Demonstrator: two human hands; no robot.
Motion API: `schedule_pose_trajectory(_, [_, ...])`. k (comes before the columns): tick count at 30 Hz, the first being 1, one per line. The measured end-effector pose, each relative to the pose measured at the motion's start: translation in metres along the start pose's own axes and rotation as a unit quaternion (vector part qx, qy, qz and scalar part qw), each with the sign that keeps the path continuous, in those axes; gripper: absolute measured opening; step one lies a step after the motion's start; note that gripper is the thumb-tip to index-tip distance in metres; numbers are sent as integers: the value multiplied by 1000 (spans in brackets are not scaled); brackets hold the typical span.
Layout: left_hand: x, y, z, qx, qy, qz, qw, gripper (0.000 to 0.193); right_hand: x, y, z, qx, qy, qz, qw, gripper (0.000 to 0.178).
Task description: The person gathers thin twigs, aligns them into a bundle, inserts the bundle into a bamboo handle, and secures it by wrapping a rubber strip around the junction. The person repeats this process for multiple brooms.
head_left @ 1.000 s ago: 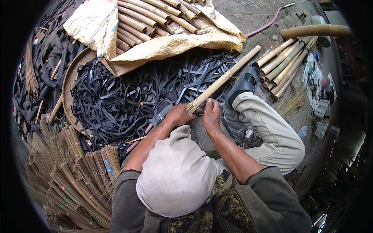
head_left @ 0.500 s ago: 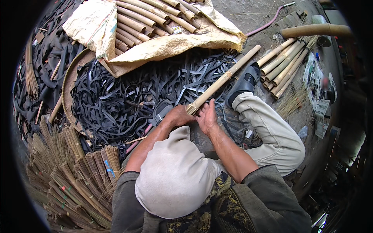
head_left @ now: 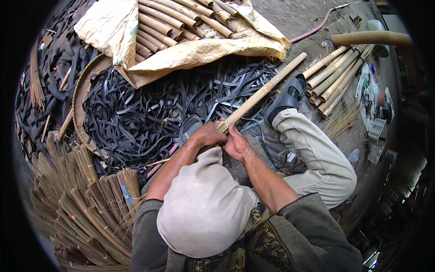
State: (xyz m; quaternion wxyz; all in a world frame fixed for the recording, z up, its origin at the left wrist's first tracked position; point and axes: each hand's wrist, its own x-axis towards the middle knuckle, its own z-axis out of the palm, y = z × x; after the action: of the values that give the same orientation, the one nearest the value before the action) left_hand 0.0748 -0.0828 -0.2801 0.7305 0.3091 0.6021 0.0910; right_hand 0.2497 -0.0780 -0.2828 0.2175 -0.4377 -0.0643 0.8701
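Note:
A bamboo pole [head_left: 267, 88] slants up and right from my two hands, over the dark strips. At its lower end, short pale stick ends [head_left: 223, 127] show around the pole. My left hand [head_left: 209, 134] is closed round this lower end from the left side. From the right, my right hand [head_left: 236, 144] grips the same end, its thumb pressed up along the pole. What lies below the hands is hidden by them and by my light-coloured raised knee [head_left: 199, 204].
Tangled black rubber strips [head_left: 131, 118] spread ahead, beside a round woven tray [head_left: 79, 104]. Twig bundles [head_left: 90, 213] stand at left. Cut bamboo lengths [head_left: 156, 31] lie on a sack [head_left: 204, 49]; a bamboo-handled bundle [head_left: 333, 72] rests near my sandalled right foot [head_left: 287, 97].
My right hand has gone from spread fingers to a closed grip, its thumb now against the pole. My left hand stays round the lower end. The pole has barely moved.

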Motion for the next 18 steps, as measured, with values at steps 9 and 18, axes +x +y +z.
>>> schedule_pose_trajectory(9, [-1, 4, 6, 131, 48, 3, 990, 48, 15, -11, 2, -34, 68, 21, 997, 37])
schedule_pose_trajectory(18, [-15, 3, -6, 239, 90, -22, 967, 36, 25, -52, 68, -660, 174, -325, 655, 41])
